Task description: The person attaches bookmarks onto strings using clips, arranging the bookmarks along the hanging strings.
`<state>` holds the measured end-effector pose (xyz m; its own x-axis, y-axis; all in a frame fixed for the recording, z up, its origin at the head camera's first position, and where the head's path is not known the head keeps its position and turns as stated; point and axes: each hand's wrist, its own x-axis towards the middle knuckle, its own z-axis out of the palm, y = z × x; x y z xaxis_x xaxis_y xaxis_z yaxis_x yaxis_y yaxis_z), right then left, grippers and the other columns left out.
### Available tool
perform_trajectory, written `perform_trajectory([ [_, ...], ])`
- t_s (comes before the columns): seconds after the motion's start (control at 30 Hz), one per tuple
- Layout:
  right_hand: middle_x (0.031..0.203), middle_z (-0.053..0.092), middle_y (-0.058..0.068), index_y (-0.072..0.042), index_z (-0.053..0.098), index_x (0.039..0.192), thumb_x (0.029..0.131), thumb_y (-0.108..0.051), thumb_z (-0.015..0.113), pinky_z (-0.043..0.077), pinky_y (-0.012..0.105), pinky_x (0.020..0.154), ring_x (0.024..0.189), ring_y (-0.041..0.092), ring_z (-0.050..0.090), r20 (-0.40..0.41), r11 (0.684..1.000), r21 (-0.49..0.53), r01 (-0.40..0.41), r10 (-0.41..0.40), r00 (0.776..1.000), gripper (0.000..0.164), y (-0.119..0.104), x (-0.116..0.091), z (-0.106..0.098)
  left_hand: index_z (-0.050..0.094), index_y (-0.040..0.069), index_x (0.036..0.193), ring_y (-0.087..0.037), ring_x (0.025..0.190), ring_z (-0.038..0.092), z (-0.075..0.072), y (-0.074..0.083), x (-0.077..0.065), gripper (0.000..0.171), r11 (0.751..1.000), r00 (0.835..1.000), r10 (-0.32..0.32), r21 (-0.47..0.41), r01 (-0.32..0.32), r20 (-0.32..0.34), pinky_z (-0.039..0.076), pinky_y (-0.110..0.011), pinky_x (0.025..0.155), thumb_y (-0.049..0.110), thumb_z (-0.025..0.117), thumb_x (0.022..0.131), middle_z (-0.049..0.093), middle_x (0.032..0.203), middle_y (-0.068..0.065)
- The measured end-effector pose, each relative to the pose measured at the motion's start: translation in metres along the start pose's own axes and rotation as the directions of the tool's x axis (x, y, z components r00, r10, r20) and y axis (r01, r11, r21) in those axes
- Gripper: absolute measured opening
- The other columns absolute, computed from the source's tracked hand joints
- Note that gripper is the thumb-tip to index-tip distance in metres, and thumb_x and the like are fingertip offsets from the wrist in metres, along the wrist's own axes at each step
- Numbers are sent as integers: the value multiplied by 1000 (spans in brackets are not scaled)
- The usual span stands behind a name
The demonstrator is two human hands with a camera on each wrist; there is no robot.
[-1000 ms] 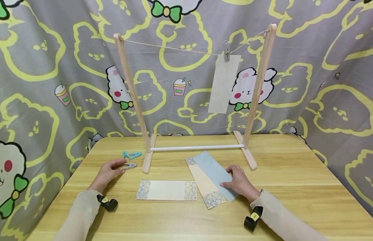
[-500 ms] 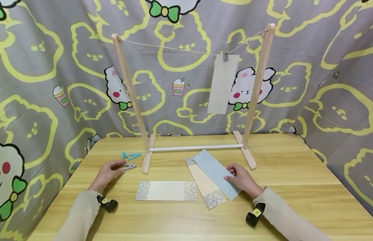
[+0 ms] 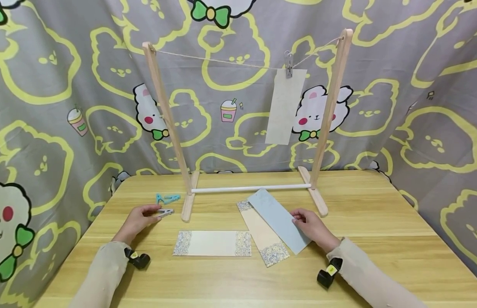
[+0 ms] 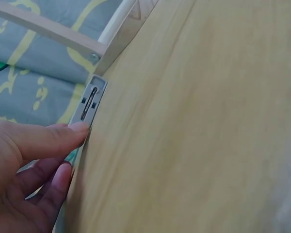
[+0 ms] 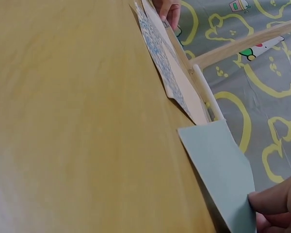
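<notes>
My left hand (image 3: 138, 220) pinches a grey clothespin (image 4: 92, 99) between thumb and fingers, low over the left of the table. Just behind it lie light-blue clothespins (image 3: 168, 199). With thumb and fingertips, my right hand (image 3: 309, 224) pinches the right long edge of a pale blue paper card (image 3: 277, 222). That card overlaps a peach card (image 3: 261, 231) with lace-patterned ends; in the right wrist view the blue card (image 5: 218, 167) looks slightly raised from the tabletop. A cream card (image 3: 213, 243) with patterned ends lies flat between my hands.
Behind the cards stands a wooden frame (image 3: 321, 128) with a white bottom bar (image 3: 251, 188). A string (image 3: 219, 61) spans its posts. A blank pale card (image 3: 286, 107) hangs there from a metal clip (image 3: 288, 68). A patterned curtain (image 3: 238, 149) backs the table.
My right hand has shifted slightly right and drawn the blue card a little right and back, baring more of the peach card. My left hand stays in place with the clothespin.
</notes>
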<state>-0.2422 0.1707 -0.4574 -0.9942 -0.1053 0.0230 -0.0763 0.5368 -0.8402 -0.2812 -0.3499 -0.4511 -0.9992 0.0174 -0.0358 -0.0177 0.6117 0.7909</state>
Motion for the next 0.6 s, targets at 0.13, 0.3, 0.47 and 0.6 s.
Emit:
perform_trajectory([
  [0.13,95,60,13,10,59,112,92,4,52,44,23,70,85,18,51,4,998,56,-13,12,1000,21,1,0,-2,56,-3,126,-21,102,53,-2,-1,-1,45,1000,1000,16,15,-17,26,43,-19,79,18,69,88,56,124,-22],
  [0.3,98,60,15,12,57,113,92,3,52,44,22,71,87,18,52,22,993,116,-8,5,1000,23,0,0,-3,53,-2,130,-20,107,49,-4,1,-5,49,1000,999,9,-20,-8,36,42,-22,84,29,62,92,53,129,-21],
  [0.47,96,60,15,12,58,111,91,4,54,45,21,71,86,17,52,31,989,146,-2,-3,1000,21,1,1,-2,49,0,135,-10,111,46,-4,8,-7,59,995,1000,-14,-95,14,4,38,-21,90,41,59,92,48,135,-19],
  [0.6,95,60,15,11,59,109,91,3,55,45,21,71,84,16,52,22,989,150,1,-5,1000,21,0,2,-2,45,-2,136,-1,101,49,-4,14,-8,62,978,1000,-10,-208,8,-11,40,-17,87,36,64,90,54,125,-10],
])
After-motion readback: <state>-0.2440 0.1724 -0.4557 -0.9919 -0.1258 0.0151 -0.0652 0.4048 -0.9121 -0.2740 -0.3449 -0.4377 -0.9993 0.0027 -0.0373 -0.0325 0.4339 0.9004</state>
